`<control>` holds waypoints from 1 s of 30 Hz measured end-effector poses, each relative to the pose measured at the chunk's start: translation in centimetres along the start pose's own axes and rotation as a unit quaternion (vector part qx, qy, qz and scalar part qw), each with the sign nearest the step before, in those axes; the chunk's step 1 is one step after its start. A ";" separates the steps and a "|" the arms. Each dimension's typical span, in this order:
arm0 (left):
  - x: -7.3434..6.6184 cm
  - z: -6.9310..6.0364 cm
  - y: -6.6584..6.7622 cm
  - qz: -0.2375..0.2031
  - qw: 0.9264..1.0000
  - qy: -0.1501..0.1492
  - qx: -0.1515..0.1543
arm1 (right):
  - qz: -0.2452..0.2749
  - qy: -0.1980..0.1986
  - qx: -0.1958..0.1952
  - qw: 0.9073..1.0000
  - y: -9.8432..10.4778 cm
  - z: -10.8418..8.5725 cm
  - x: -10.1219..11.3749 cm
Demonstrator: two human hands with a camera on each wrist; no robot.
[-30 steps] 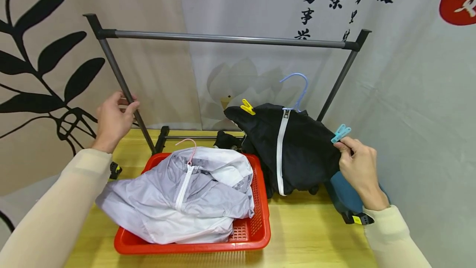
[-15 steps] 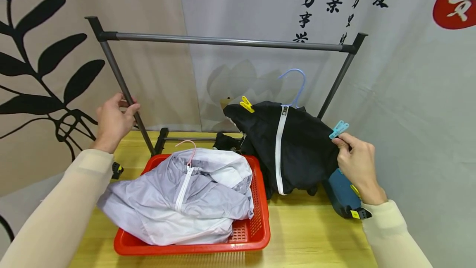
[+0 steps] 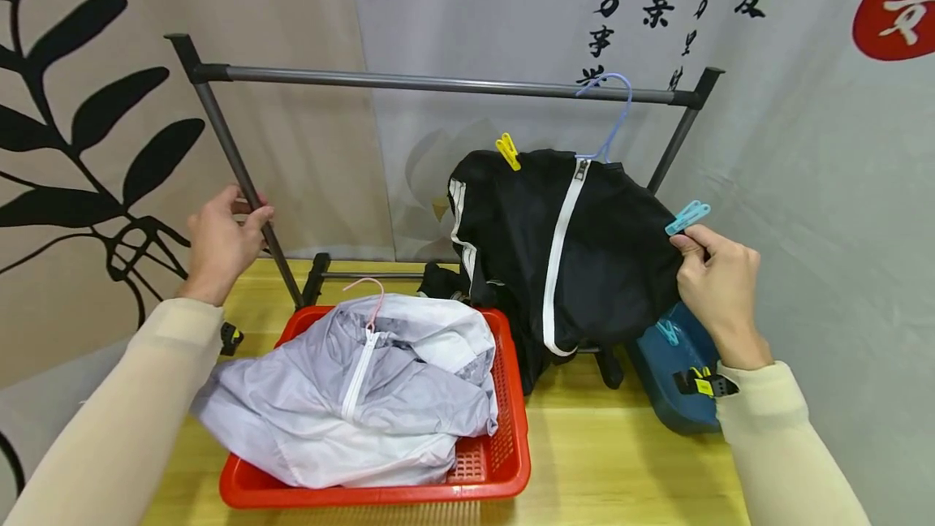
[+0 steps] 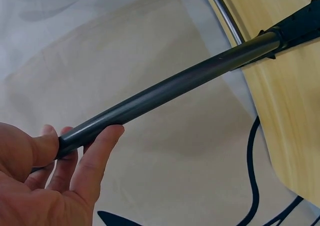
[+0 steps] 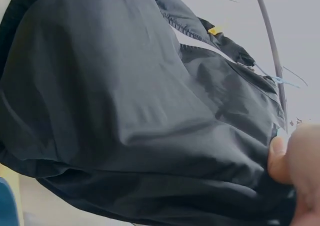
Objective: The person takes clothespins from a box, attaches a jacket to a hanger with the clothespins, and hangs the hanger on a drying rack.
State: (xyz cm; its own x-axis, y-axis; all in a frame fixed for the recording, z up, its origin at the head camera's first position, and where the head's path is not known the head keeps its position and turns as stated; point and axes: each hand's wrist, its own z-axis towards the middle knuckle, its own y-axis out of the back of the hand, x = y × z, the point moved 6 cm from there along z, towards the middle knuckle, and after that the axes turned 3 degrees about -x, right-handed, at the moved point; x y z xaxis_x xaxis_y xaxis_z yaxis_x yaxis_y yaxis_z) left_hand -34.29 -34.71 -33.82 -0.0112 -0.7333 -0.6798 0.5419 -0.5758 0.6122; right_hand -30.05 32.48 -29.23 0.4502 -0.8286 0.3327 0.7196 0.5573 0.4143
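Left hand (image 3: 225,240): grips the grey post (image 3: 228,140).
Red basket (image 3: 372,497): pale jacket (image 3: 409,408) lies in it.
Black jacket (image 3: 621,258): right of the basket, just raised.
Blue hook (image 3: 623,114): now overlaps the rail (image 3: 402,83); about hanging height, though I can't tell if it's caught.
Right hand (image 3: 719,291): pinches the black jacket by the turquoise clip (image 3: 688,217).

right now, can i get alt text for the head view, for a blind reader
A person's right hand pinches a black zip garment beside a light blue clip, the garment's blue hanger overlapping a rack's rail. The left hand grips the rack's left post; a pale garment with a pink hanger lies in a red basket, spilling over one side.
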 end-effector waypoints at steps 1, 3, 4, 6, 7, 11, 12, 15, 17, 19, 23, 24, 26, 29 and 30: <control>0.1 0.0 0.0 0.001 1.000 0.000 0.000 | -0.001 -0.001 -0.003 1.000 0.0 0.3 0.0; 0.1 -0.2 0.0 0.003 1.000 0.000 -0.001 | 0.001 -0.007 -0.009 1.000 0.0 0.9 -0.1; 0.1 -0.2 0.0 0.004 1.000 0.000 -0.003 | 0.001 -0.010 -0.012 1.000 0.0 1.1 -0.2; 0.1 -0.3 0.0 0.004 1.000 0.001 -0.004 | 0.001 -0.018 -0.014 1.000 -0.1 1.6 -0.2; 0.1 -0.3 0.0 0.004 1.000 0.002 -0.004 | 0.001 -0.021 -0.014 1.000 -0.1 1.9 -0.2; 0.1 -0.4 0.0 0.000 1.000 0.011 0.001 | 0.001 -0.036 -0.013 0.999 -0.3 2.8 -0.3; 0.2 -0.4 0.0 -0.002 1.000 0.013 0.002 | 0.000 -0.038 -0.012 0.999 -0.3 3.0 -0.3; 0.1 -0.4 0.0 -0.003 1.000 0.016 0.000 | -0.006 -0.042 -0.008 0.999 -0.7 3.4 -0.4; 0.2 -0.5 0.1 -0.001 1.000 0.016 -0.002 | -0.010 -0.046 -0.004 0.999 -1.0 3.3 -0.5; 0.1 -0.5 0.2 0.001 1.000 0.014 -0.006 | -0.010 -0.046 -0.001 0.999 -1.2 3.0 -0.6; 0.0 -0.5 0.2 0.000 1.000 0.006 -0.013 | -0.007 -0.047 0.003 0.999 -1.6 2.0 -1.0; -0.1 -0.5 0.1 -0.002 1.000 0.006 -0.013 | -0.006 -0.046 0.004 0.999 -1.6 1.8 -1.0; -0.1 -0.5 0.0 -0.005 1.000 0.008 -0.011 | -0.011 -0.045 0.008 0.999 -1.7 1.4 -1.2; 0.0 -0.5 0.0 -0.004 1.000 0.012 -0.010 | -0.017 -0.044 0.017 0.999 -1.9 1.0 -1.3; 0.0 -0.5 0.0 -0.003 1.000 0.012 -0.011 | -0.018 -0.044 0.020 0.999 -1.9 0.9 -1.4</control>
State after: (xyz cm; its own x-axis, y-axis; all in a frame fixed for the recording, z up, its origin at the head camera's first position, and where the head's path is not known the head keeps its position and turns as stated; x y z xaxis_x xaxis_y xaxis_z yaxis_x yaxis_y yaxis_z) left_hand -33.81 -34.56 -34.03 0.0062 -0.7208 -0.6931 0.5604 -0.5716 0.5993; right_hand -32.53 32.60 -29.73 0.3751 -0.8417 0.3885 0.7127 0.5298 0.4597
